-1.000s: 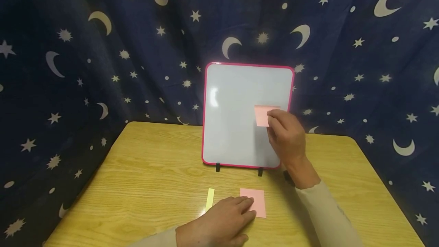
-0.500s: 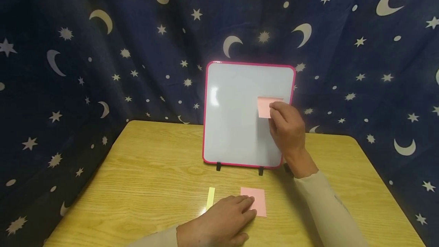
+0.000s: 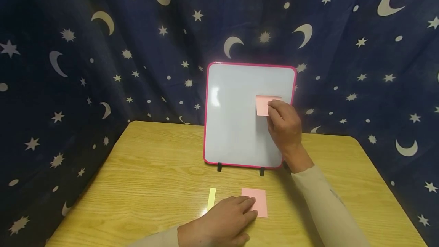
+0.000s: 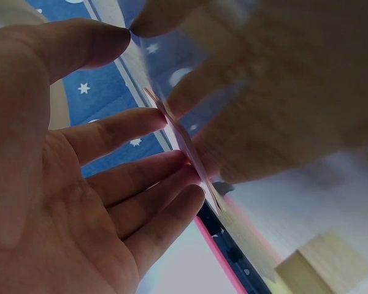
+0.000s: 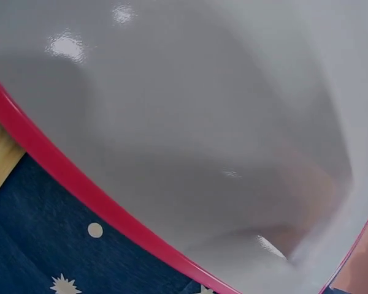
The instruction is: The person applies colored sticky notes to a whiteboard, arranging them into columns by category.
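My right hand [image 3: 286, 125] pinches a pink sticky note [image 3: 262, 106] by its right part, in front of the upright whiteboard [image 3: 233, 132]. The note overlaps the board's right half, its top edge bent. In the right wrist view, the board's white face [image 5: 172, 122] fills most of the picture, with a bit of the note [image 5: 359, 269] at the right edge. On the table, my left hand [image 3: 221, 222] rests its fingertips on a pink sticky note pad [image 3: 261, 203]. From the left wrist, the pad [image 4: 187, 144] shows edge-on at the fingertips.
A narrow yellow paper strip [image 3: 211, 196] lies left of the pad, partly covered by my left hand. Small black feet [image 3: 262, 172] support the pink-framed board on the wooden table [image 3: 154, 170]. A dark blue curtain [image 3: 137, 33] with moons and stars hangs behind and at both sides.
My right hand has risen with the sticky note up the board, then drifted very slightly left. The left hand stays on the pad.
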`<state>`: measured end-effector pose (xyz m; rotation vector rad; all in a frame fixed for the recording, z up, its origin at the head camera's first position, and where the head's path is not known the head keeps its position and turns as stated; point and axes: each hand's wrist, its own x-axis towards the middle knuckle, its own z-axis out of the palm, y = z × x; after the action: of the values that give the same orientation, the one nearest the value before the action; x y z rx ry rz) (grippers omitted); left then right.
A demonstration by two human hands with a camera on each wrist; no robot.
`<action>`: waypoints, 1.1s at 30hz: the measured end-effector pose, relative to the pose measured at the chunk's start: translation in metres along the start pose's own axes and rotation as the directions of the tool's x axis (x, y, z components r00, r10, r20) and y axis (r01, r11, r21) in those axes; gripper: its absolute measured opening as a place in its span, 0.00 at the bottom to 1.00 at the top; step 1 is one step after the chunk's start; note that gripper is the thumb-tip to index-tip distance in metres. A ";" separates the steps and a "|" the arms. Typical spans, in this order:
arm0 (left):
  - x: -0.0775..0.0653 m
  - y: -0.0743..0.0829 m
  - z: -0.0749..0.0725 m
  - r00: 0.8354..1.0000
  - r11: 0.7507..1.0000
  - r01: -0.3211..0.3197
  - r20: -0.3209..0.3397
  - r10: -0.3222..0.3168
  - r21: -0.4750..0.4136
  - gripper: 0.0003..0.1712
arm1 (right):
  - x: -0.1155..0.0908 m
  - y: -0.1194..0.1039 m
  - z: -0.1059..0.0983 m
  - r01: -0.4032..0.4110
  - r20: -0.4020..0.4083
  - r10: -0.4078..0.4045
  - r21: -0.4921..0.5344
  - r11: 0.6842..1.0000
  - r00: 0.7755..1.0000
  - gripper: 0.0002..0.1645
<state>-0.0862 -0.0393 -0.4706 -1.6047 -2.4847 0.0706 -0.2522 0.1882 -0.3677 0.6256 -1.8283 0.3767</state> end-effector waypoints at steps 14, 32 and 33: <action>0.000 0.000 0.000 1.000 1.000 0.006 0.006 -0.006 0.006 0.30 | 0.000 0.002 0.007 -0.041 0.012 0.041 -0.033 0.999 0.999 0.06; 0.000 0.001 -0.002 1.000 1.000 0.019 0.016 -0.019 0.022 0.30 | -0.007 0.005 0.013 -0.088 0.046 0.089 -0.030 0.996 0.995 0.08; 0.000 0.001 -0.002 1.000 1.000 0.019 0.017 -0.019 0.023 0.30 | -0.007 0.005 0.013 -0.090 0.047 0.091 -0.029 0.996 0.995 0.08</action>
<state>-0.0848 -0.0391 -0.4692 -1.5781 -2.5022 0.1105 -0.2632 0.1867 -0.3786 0.5391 -1.9088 0.4000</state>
